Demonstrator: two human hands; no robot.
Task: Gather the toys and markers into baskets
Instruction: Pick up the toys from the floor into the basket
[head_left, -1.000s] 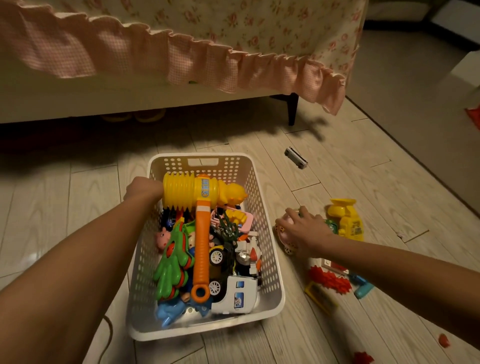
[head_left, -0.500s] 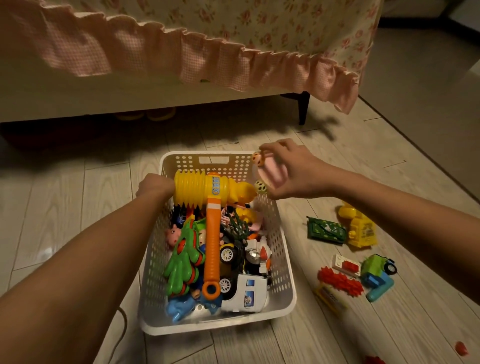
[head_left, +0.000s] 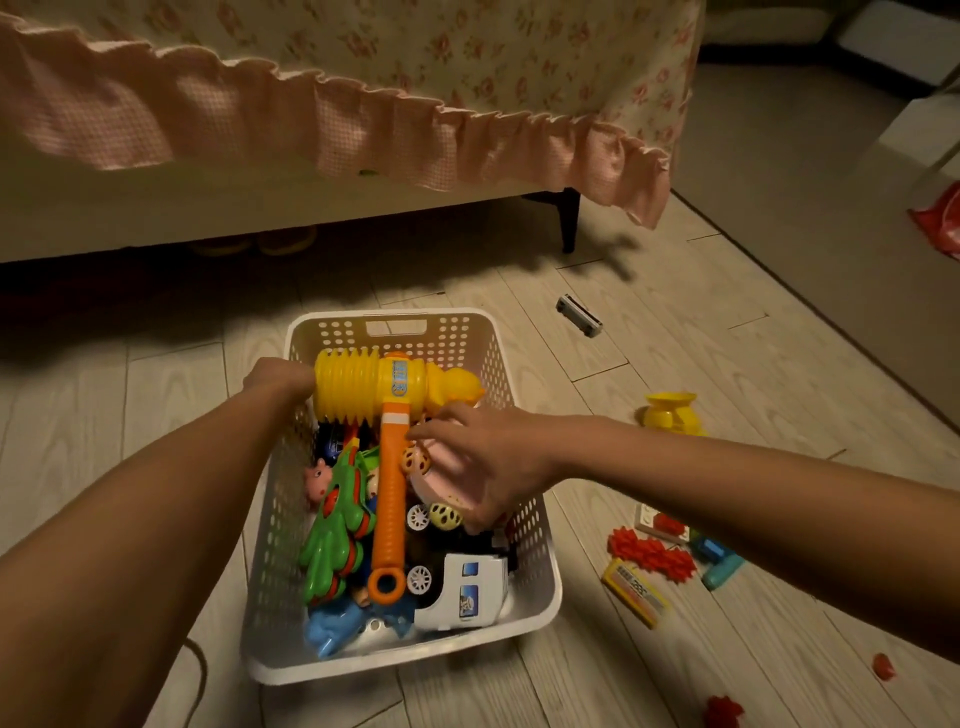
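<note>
Masking pink toy (head_left: 440, 487): right hand (head_left: 497, 461)

white basket (head_left: 540, 587), full of toys (head_left: 389, 467)

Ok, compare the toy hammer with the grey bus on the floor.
The toy hammer is yellow and orange, the toy bus grey. The hammer lies in the white basket; the bus sits alone on the floor. The hammer looks far bigger than the bus. Both are toys.

White basket (head_left: 395, 669), toy-filled: your left hand (head_left: 276, 375) gripped its left rim; your right hand (head_left: 496, 467) held a pink toy (head_left: 441, 486) inside it.
</note>
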